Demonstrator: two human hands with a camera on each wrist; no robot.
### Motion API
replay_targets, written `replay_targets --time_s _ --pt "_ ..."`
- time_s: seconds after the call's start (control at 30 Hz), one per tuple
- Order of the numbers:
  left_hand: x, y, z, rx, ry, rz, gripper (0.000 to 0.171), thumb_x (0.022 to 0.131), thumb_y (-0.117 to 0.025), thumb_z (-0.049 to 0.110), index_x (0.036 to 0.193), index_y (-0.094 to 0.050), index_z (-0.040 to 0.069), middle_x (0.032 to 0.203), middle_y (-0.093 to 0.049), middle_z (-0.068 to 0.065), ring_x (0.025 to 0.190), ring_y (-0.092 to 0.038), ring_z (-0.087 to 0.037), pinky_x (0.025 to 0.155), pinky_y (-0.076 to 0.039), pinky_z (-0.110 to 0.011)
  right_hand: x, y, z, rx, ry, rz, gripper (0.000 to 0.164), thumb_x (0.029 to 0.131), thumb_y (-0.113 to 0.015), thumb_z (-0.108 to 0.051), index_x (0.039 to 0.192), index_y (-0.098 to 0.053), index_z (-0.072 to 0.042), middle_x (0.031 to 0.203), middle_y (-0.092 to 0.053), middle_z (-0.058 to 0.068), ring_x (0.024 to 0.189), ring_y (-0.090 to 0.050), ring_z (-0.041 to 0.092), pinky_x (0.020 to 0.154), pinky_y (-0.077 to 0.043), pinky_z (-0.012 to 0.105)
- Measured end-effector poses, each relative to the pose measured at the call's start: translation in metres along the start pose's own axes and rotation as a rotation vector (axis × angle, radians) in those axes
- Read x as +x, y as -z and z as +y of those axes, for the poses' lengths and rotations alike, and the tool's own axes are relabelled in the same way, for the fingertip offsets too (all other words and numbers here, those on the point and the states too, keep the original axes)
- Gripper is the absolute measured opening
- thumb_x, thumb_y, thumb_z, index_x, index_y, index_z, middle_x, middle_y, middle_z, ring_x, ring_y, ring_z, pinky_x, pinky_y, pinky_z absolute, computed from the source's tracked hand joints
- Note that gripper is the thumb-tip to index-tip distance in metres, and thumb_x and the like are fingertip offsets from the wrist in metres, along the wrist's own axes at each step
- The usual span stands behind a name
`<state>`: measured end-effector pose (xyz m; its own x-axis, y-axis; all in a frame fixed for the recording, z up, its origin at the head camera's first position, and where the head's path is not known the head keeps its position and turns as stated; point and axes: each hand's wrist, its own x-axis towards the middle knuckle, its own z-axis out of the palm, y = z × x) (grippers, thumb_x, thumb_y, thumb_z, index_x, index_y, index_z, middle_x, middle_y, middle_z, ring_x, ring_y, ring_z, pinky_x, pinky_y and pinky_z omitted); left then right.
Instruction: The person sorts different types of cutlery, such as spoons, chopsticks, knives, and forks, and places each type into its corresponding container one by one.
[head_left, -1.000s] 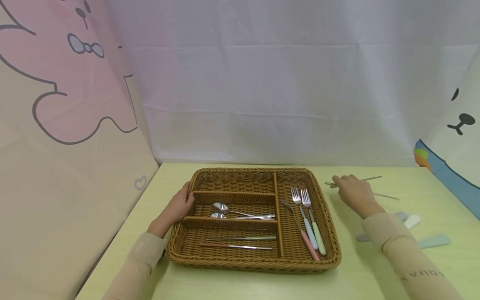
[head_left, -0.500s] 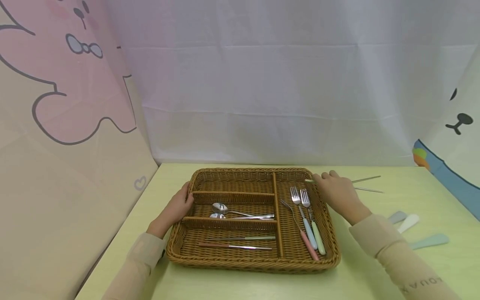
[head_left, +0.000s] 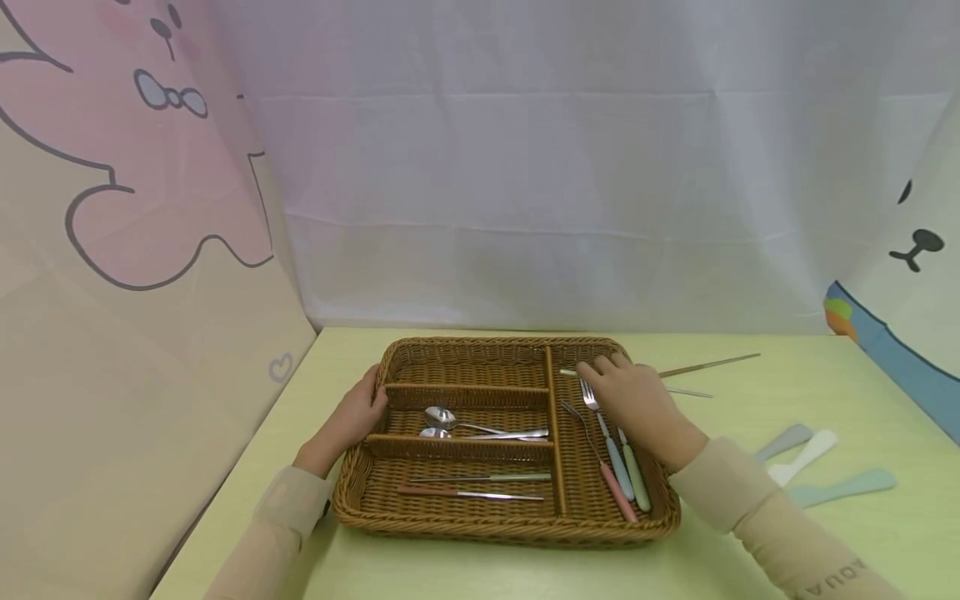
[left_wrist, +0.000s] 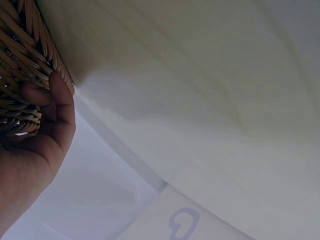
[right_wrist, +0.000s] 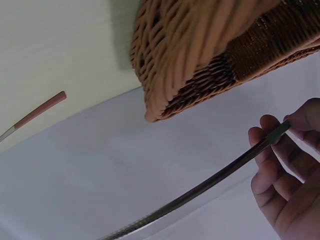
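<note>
My left hand [head_left: 358, 419] grips the left rim of a brown wicker cutlery basket [head_left: 495, 527], fingers curled over its edge in the left wrist view. My right hand [head_left: 633, 404] is over the right compartment, pinching a slim chopstick [right_wrist: 215, 177] by its green end between thumb and fingers. Its metal shaft sticks out to the right past the rim. Beneath the hand lie forks with a pink handle [head_left: 618, 492], a blue handle [head_left: 619, 471] and a green handle [head_left: 637, 479]; the hand hides part of the green one.
Two spoons [head_left: 441, 417] lie in the middle left compartment, two chopsticks [head_left: 480, 477] in the front one. Another chopstick [head_left: 712, 364] is on the table behind right. Grey [head_left: 786, 440], white [head_left: 806, 457] and mint [head_left: 847, 487] handles lie at the right. Cloth walls [head_left: 495, 167] stand behind.
My right hand has lifted the green-ended chopstick from the table at the right and carried it left over the basket's right compartment. The left hand keeps its grip on the rim.
</note>
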<state>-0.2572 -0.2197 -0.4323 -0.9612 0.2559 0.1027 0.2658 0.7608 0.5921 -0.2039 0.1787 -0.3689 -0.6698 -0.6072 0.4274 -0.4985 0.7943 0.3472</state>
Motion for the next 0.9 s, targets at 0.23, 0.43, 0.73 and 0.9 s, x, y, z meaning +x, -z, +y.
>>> replay_targets --time_s 0.23,0.43,0.73,0.9 --pt "0.000 -0.001 0.000 0.002 -0.003 0.001 0.054 0.098 -0.031 0.015 0.141 -0.010 -0.009 0.141 -0.028 -0.035 0.125 -0.032 -0.045 0.100 -0.034 -0.060 0.005 0.005 -0.022 -0.035 0.098 -0.005 0.043 0.069 -0.075 -0.005 0.106 -0.054 -0.009 0.082 -0.061 0.008 0.070 -0.057 0.023 0.042 -0.049 0.029" --pt "0.000 0.000 0.000 0.008 -0.009 0.005 0.053 0.098 -0.031 0.014 0.141 -0.011 -0.009 0.140 -0.029 -0.035 0.125 -0.032 -0.046 0.100 -0.034 -0.060 0.011 0.012 -0.039 -0.025 0.144 -0.022 0.046 0.070 -0.073 0.000 0.110 -0.053 -0.012 0.080 -0.061 0.008 0.066 -0.055 0.022 0.039 -0.046 0.028" --pt "0.000 0.000 0.000 0.032 0.006 0.019 0.054 0.097 -0.032 0.015 0.142 -0.012 -0.008 0.139 -0.032 -0.035 0.124 -0.035 -0.045 0.099 -0.035 -0.060 0.023 0.022 -0.061 -0.007 0.233 0.007 0.045 0.070 -0.074 -0.002 0.107 -0.052 -0.014 0.075 -0.063 0.004 0.060 -0.055 0.016 0.037 -0.041 0.021" --pt "0.000 -0.001 0.000 0.036 0.013 0.016 0.054 0.097 -0.031 0.016 0.142 -0.011 -0.008 0.140 -0.030 -0.035 0.124 -0.033 -0.046 0.099 -0.035 -0.060 0.029 0.026 -0.073 -0.026 0.265 -0.056 0.046 0.073 -0.072 -0.004 0.112 -0.054 -0.018 0.079 -0.063 0.001 0.060 -0.055 0.014 0.038 -0.040 0.021"
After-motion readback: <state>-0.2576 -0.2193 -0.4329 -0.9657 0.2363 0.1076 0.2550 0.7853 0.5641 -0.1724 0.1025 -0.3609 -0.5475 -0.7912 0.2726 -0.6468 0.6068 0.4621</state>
